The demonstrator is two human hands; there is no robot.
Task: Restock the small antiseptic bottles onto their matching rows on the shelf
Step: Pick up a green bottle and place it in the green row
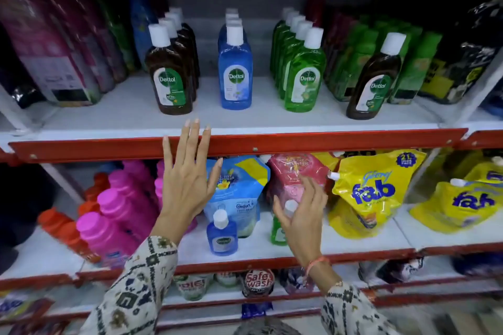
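My left hand (pixel 186 182) is spread wide against the red shelf edge (pixel 299 141), while my right hand (pixel 300 212) curls loosely around the small green Dettol bottle (pixel 277 231), beside the small blue Dettol bottle (pixel 222 234).

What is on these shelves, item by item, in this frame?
Brown antiseptic bottles: row of about four, upper shelf left; one more stray at right.
Blue antiseptic bottles: row of about four, upper centre.
Green antiseptic bottles: row of five, upper right of centre.
Small blue bottle: one, lower shelf.
Small green bottle: one, lower shelf.
Pink bottles: several, lower left.
Yellow pouches: two or more, lower right.
Left hand: open, at the red shelf edge.
Right hand: closing round small green bottle.
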